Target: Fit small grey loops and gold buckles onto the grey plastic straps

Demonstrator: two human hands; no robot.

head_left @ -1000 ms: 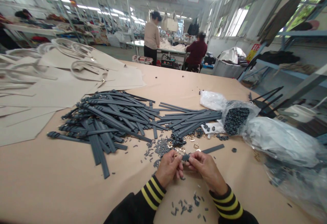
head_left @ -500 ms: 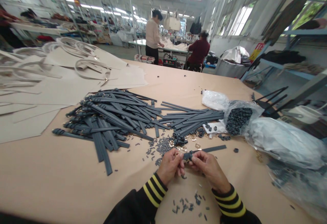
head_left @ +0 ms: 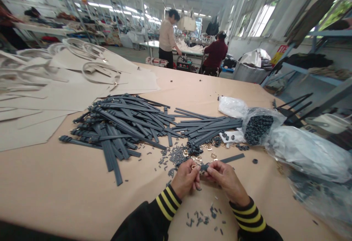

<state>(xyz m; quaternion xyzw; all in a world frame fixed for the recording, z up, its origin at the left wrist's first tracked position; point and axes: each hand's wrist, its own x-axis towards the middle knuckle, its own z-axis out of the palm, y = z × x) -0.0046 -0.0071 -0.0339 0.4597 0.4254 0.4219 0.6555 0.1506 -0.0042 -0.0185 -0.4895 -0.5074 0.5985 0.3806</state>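
Observation:
Between my two hands is a dark grey strap (head_left: 233, 158), its flat tail reaching out to the right past my fingers. My left hand (head_left: 186, 177) is closed on the strap's buckle end, where a bit of gold metal shows at the fingertips. With thumb and fingers pinched, my right hand (head_left: 226, 180) grips the same strap just beside it, near a dark loop. Fingers cover much of that end. Just beyond my hands lie gold buckles (head_left: 213, 155) and a heap of small grey pieces (head_left: 178, 154).
Finished-looking straps with buckles form a big pile (head_left: 121, 120) to the left; plain straps (head_left: 203, 125) lie ahead. A clear bag of dark loops (head_left: 258, 126) and more plastic bags (head_left: 308, 153) stand right. Beige panels (head_left: 68, 91) cover the far left. Two people work beyond the table.
My right hand has slid slightly closer to my left along the strap. The view has shifted a little. In the background, a standing person's arm has lowered.

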